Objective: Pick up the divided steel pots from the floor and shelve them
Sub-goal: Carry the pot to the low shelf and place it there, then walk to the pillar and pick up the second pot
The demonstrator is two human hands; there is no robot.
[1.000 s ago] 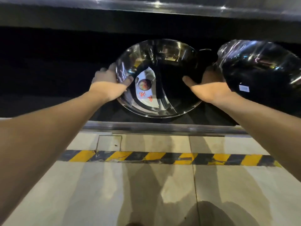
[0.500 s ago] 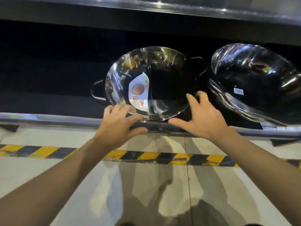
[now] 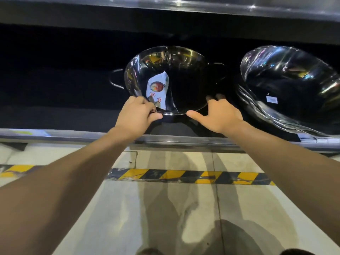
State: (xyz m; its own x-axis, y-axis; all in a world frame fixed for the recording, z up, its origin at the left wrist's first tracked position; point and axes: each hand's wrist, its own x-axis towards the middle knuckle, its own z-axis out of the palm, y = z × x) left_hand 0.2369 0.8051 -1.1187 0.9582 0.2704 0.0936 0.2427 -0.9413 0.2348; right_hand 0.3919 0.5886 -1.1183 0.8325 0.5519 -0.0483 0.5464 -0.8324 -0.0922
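A divided steel pot (image 3: 185, 78) with an S-shaped partition and a white label stands tilted on the dark lower shelf (image 3: 184, 138), its open side facing me. My left hand (image 3: 136, 115) pinches the pot's near rim at the lower left. My right hand (image 3: 219, 115) rests against the rim at the lower right, fingers spread, fingertips behind the edge. A second stack of shiny steel pots (image 3: 290, 85) leans on the same shelf to the right.
The shelf's steel front lip runs across the view, with an upper shelf edge (image 3: 184, 4) above. Below lies a pale floor (image 3: 165, 218) with a yellow-black hazard stripe (image 3: 184, 176). The shelf space left of the pot is dark.
My hands left the pot's side handles, dropped to the shelf lip, and are now up on its near rim. The pot stays tilted on the shelf.
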